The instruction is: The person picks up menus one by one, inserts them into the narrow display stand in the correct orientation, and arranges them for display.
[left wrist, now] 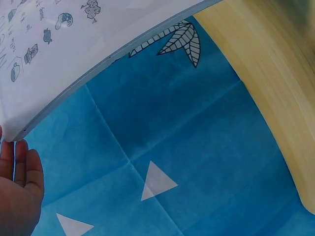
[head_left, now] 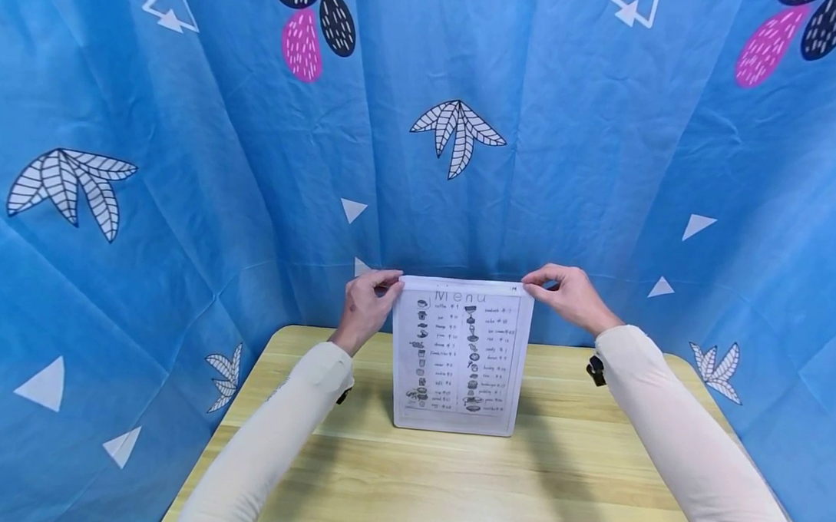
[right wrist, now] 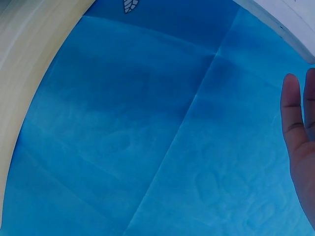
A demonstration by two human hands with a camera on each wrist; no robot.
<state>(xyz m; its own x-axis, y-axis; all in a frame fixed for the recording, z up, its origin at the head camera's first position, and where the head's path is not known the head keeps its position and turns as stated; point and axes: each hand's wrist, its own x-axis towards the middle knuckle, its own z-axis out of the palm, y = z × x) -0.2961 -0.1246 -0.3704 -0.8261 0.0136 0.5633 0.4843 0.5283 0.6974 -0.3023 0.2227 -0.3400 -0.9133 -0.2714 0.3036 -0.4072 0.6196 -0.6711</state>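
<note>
A white menu board [head_left: 459,355] faces me near the middle of the head view, with "Menu" written across its top and two columns of small drawings and prices below. It stands roughly upright; whether its lower edge touches the table I cannot tell. At its top left corner my left hand [head_left: 366,307] pinches the board between thumb and fingers. My right hand [head_left: 570,298] pinches the top right corner the same way. The left wrist view shows the board's edge above the fingers of the left hand [left wrist: 22,182]. In the right wrist view only a corner of it appears.
A light wood table [head_left: 452,477] with rounded far corners lies under the board and forearms. Blue patterned cloth [head_left: 447,216] hangs behind the table and along both sides. Dark wrist devices show by the sleeves.
</note>
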